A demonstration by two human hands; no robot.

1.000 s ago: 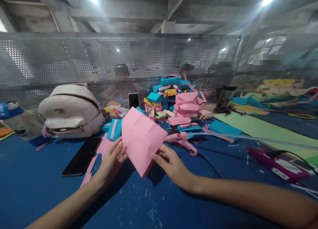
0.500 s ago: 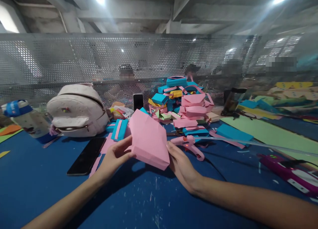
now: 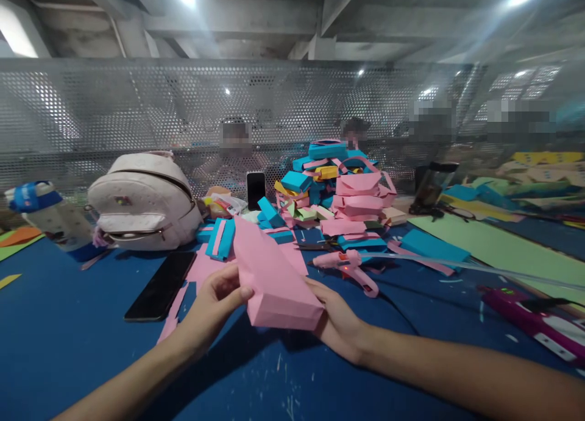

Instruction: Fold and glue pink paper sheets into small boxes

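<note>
A folded pink paper box (image 3: pixel 274 281) is held up over the blue table, tilted, with one narrow side towards me. My left hand (image 3: pixel 223 299) pinches its left edge, thumb in front and fingers partly hidden behind. Around its right side my right hand (image 3: pixel 340 320) is closed, the fingertips hidden behind the paper. A pink hot glue gun (image 3: pixel 345 265) with a small lit red light lies beyond my right hand, a clear glue stick sticking out of its back. Flat pink paper (image 3: pixel 203 265) and small blue paper boxes (image 3: pixel 222 239) lie behind the held box.
A pile of blue, pink and yellow paper bags (image 3: pixel 329 177) stands at the back. To the left are a black phone (image 3: pixel 159 287), a white backpack (image 3: pixel 141 205) and a bottle (image 3: pixel 57 217). Rightwards lie a blue paper piece (image 3: pixel 432 247), green sheets (image 3: pixel 493 244) and a purple device (image 3: pixel 534 323).
Both hands have lowered and turned the pink paper box, so its narrow side faces me more. Blue boxes and pink paper behind it show more now.
</note>
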